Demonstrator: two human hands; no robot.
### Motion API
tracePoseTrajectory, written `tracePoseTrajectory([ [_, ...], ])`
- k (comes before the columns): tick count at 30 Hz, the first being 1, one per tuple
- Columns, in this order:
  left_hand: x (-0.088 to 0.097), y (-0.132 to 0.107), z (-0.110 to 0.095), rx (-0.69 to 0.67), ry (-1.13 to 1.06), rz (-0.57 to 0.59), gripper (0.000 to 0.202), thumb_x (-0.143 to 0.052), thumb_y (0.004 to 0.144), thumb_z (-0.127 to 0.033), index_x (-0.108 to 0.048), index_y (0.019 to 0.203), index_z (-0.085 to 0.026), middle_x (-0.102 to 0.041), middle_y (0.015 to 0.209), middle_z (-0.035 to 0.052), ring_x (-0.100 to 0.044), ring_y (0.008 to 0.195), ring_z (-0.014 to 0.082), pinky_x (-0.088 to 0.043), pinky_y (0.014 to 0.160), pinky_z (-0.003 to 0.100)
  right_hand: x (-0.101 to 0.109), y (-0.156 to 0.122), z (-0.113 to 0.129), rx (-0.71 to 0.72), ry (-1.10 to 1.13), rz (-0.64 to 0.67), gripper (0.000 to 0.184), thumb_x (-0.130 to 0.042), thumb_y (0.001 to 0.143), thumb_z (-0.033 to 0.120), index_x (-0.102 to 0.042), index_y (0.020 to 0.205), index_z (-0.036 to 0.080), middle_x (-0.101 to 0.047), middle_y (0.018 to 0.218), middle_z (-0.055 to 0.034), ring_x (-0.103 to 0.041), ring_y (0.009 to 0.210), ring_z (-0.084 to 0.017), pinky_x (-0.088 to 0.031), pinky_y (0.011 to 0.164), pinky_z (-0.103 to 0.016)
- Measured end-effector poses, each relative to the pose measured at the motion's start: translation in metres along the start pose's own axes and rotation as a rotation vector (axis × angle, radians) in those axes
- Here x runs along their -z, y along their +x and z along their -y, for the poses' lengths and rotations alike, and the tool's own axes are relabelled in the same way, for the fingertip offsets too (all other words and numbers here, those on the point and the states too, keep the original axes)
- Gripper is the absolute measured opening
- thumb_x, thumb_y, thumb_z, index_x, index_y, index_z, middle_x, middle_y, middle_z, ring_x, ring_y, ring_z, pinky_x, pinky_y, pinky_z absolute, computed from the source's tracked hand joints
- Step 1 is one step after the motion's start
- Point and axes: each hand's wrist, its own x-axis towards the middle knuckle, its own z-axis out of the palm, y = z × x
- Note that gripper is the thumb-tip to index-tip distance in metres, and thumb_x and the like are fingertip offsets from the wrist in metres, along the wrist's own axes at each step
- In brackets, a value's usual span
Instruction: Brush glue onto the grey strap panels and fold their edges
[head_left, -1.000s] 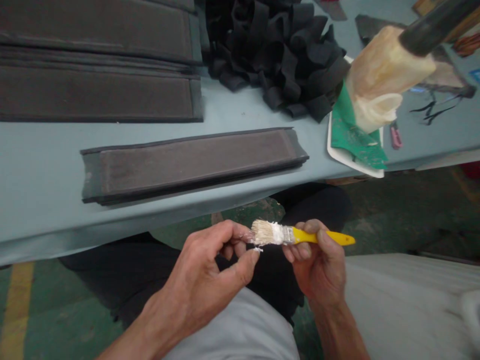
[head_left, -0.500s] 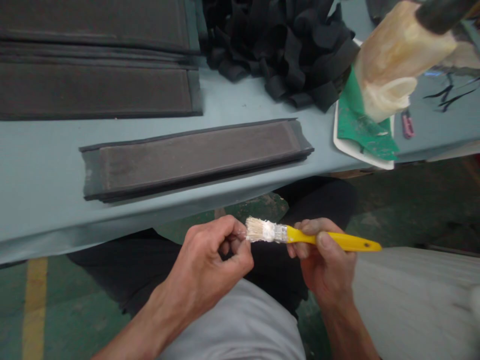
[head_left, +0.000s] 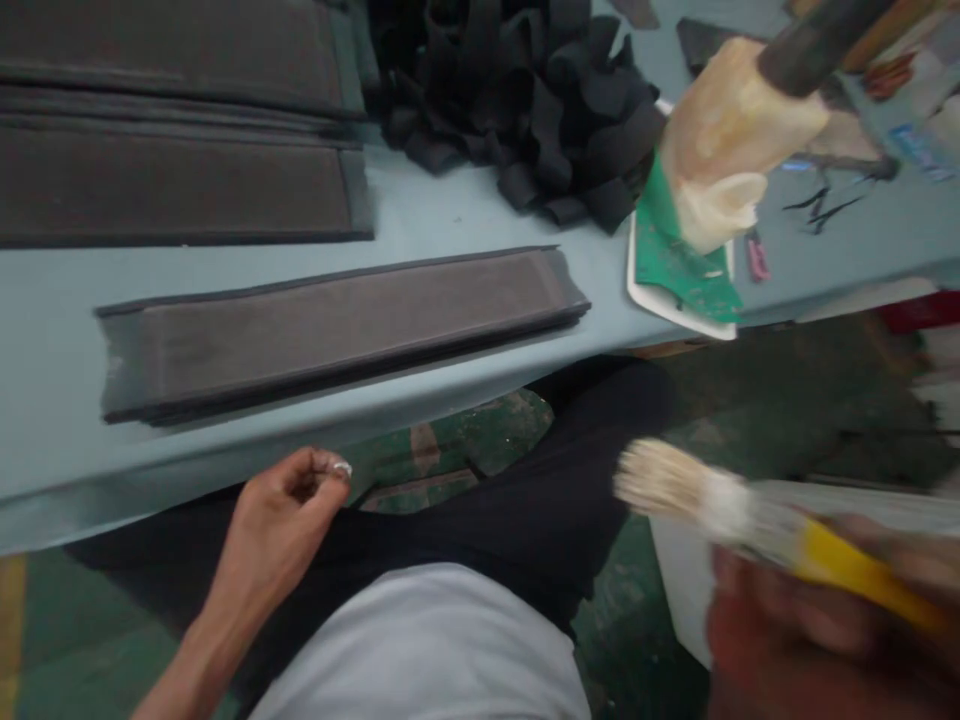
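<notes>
My left hand (head_left: 289,510) is above my lap, thumb and forefinger pinched on a small whitish bit (head_left: 343,470) whose kind I cannot make out. At the lower right, my right hand (head_left: 817,610), blurred and close to the camera, grips the yellow handle of a paintbrush (head_left: 727,510). The brush has pale bristles pointing left and a white crust around its ferrule. In front of me a stack of dark fabric strips (head_left: 345,325) lies slantwise near the table's front edge, touched by neither hand.
Larger dark fabric panels (head_left: 172,190) are stacked at the back left. A heap of black bands (head_left: 517,110) lies behind the strips. On a white tray with green sheeting (head_left: 682,285) stands a glue-smeared container (head_left: 731,140). A pink-handled tool (head_left: 757,256) is beside it.
My hands have separated. The left has moved left from the bristles with the whitish bit, while the right has carried the brush right and nearer the camera. The view has shifted slightly.
</notes>
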Motion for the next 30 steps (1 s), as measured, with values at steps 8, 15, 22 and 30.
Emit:
tracePoseTrajectory([
  [8,-0.01,-0.028,-0.042,-0.198,-0.145,0.24,0.034,-0.037,0.101,-0.037,-0.04,0.07,-0.024,-0.038,0.061,-0.0051,-0.037,0.055,0.0138,-0.032,0.053,0.027,-0.029,0.021,-0.042,0.018,-0.044,0.173,0.025,-0.086,0.069,0.042,-0.072,0.071,0.021,-0.042,0.042,0.009,-0.038,0.037,-0.007,-0.043,0.037,-0.019],
  [15,-0.014,-0.024,-0.058,-0.357,-0.212,0.268,0.026,-0.057,0.095,-0.027,-0.051,0.07,-0.022,-0.047,0.061,-0.0068,-0.043,0.055,0.0095,-0.036,0.054,0.023,-0.028,0.018,-0.049,-0.213,0.005,0.188,0.028,-0.085,0.069,0.042,-0.068,0.076,0.02,-0.036,0.047,0.0111,-0.031,0.039,-0.006,-0.039,0.038,-0.017],
  [22,-0.017,-0.023,-0.07,-0.413,-0.349,0.118,0.017,-0.055,0.089,-0.009,-0.057,0.079,-0.023,-0.057,0.079,-0.0036,-0.055,0.07,0.0097,-0.045,0.062,0.02,-0.025,0.027,-0.049,-0.402,0.072,0.252,0.029,-0.087,0.07,0.037,-0.066,0.082,0.021,-0.032,0.052,0.0126,-0.027,0.043,-0.006,-0.039,0.041,-0.016],
  [30,-0.013,-0.027,-0.06,-0.41,-0.159,0.23,0.013,-0.049,0.104,-0.024,-0.061,0.1,-0.028,-0.063,0.084,-0.0052,-0.058,0.071,0.0097,-0.047,0.071,0.02,-0.026,0.031,-0.051,-0.501,0.143,0.257,0.028,-0.088,0.071,0.031,-0.065,0.082,0.02,-0.033,0.054,0.0124,-0.028,0.045,-0.005,-0.037,0.043,-0.014],
])
